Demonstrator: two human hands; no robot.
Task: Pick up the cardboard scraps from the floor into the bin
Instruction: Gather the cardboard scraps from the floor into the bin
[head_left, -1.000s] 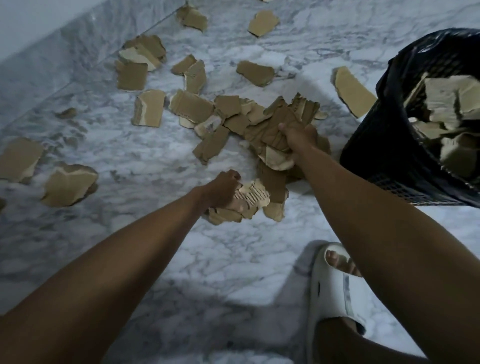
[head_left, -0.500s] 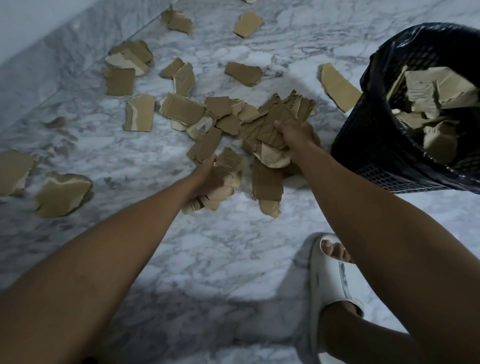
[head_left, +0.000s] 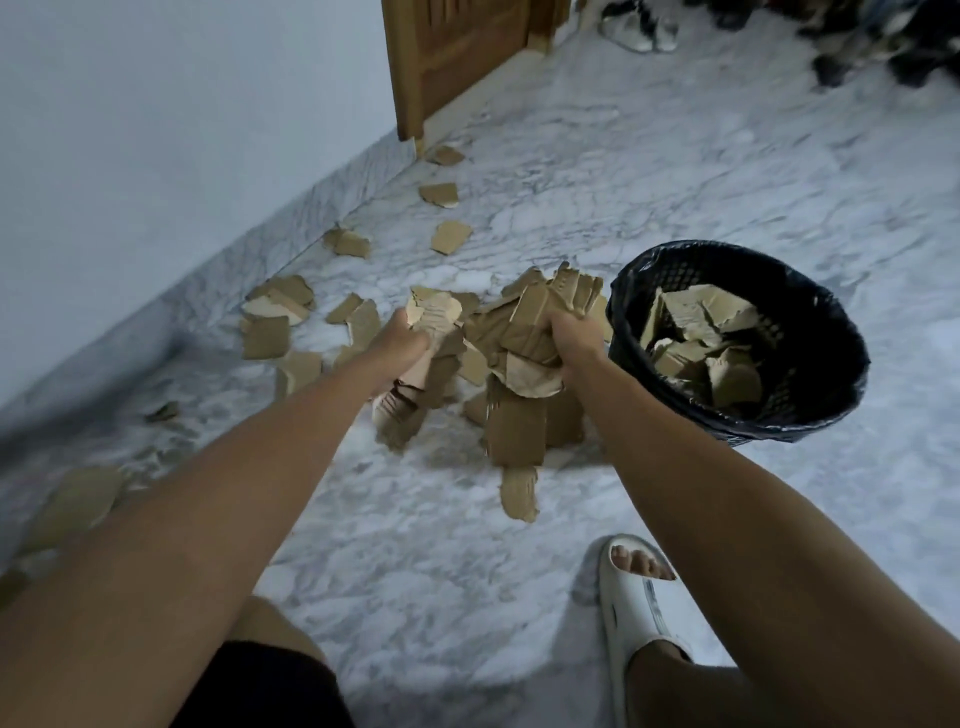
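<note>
Both of my hands hold bunches of brown cardboard scraps lifted off the marble floor. My left hand (head_left: 404, 338) is shut on a smaller bunch (head_left: 431, 317). My right hand (head_left: 569, 332) is shut on a larger bunch (head_left: 524, 338), with pieces hanging down below it. One scrap (head_left: 518, 491) hangs or falls under that bunch. The black mesh bin (head_left: 826, 332) with a black liner stands just right of my right hand and holds several scraps (head_left: 711, 343). More scraps (head_left: 265, 335) lie scattered on the floor along the wall.
A white wall with a marble skirting (head_left: 291, 234) runs along the left. A wooden door (head_left: 447, 57) stands at the top. Shoes (head_left: 639, 26) lie at the far top right. My foot in a white slipper (head_left: 636, 608) is at the bottom right.
Both hands closed on the pile and raised their bunches off the floor. The view pulled back and up, so the bin, door and wall now show.
</note>
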